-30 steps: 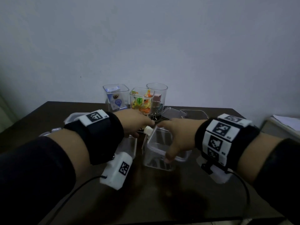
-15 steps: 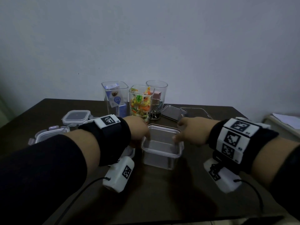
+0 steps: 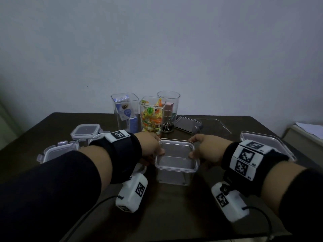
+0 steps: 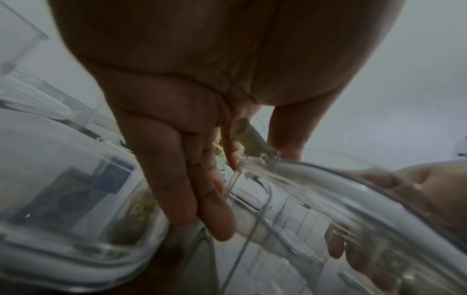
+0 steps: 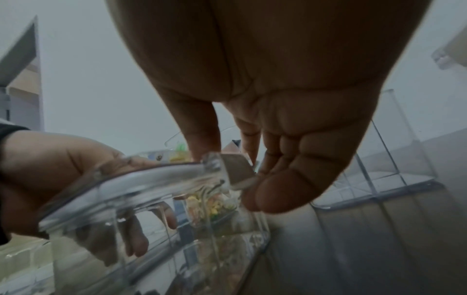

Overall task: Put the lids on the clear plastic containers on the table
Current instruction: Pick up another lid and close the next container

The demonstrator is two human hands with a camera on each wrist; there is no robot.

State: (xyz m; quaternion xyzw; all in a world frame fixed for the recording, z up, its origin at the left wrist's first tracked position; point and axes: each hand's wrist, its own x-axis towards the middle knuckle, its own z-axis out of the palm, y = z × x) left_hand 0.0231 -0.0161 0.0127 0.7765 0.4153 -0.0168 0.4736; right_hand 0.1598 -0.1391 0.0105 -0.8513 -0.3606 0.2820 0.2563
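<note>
A clear square container (image 3: pixel 175 172) stands on the dark table (image 3: pixel 174 215) in front of me, with a clear lid (image 3: pixel 176 152) lying flat on its rim. My left hand (image 3: pixel 151 147) is at the lid's left edge. In the left wrist view, the left hand (image 4: pixel 197 179) pinches the lid's side flap (image 4: pixel 255 139) between thumb and forefinger, the other fingers lying against the container wall. My right hand (image 3: pixel 202 149) is at the right edge, and in the right wrist view the right hand (image 5: pixel 278 159) pinches the opposite flap (image 5: pixel 235 169) the same way.
Three tall open clear containers (image 3: pixel 152 116) holding small items stand at the back. Loose clip lids (image 3: pixel 86 131) lie at the left, and others (image 3: pixel 186 124) behind the right hand. A large shallow lidded box (image 3: pixel 265 145) sits at the right.
The lid, held tilted above the container a second ago, now lies flat on its rim. Both hands have shifted from the top of it to its left and right side flaps.
</note>
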